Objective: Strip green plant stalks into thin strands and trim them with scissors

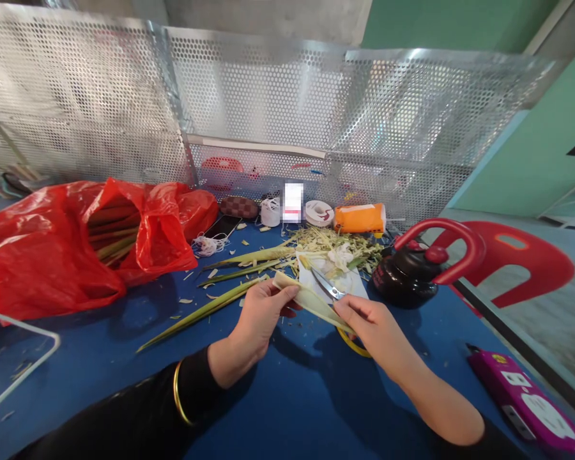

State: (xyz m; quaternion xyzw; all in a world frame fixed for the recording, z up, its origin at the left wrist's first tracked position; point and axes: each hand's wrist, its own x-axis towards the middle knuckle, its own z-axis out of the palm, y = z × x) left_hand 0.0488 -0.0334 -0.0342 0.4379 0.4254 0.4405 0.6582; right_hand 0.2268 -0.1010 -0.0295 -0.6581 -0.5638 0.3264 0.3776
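Observation:
Both my hands pinch a pale, cream-green leaf sheath (312,301), stretched slantwise between them above the blue table. My left hand (256,322) is closed on its upper-left end, thumb on top. At the lower-right end my right hand (371,329) is closed, fingers curled round the edge. A pair of scissors (334,291) with yellow handles passes beneath my right hand, blades pointing up and left; whether the palm also grips it is hidden. Green pointed stalks (201,313) lie beyond and left of my left hand. Behind the scissors, a white sheet (311,281) bears peelings.
On the left, a red plastic bag (43,249) holds more stalks. A heap of shredded trimmings (316,239) lies at centre back, near a ribbon spool (319,213) and an orange packet (360,219). A black kettle (405,278) and purple box (527,399) stand right.

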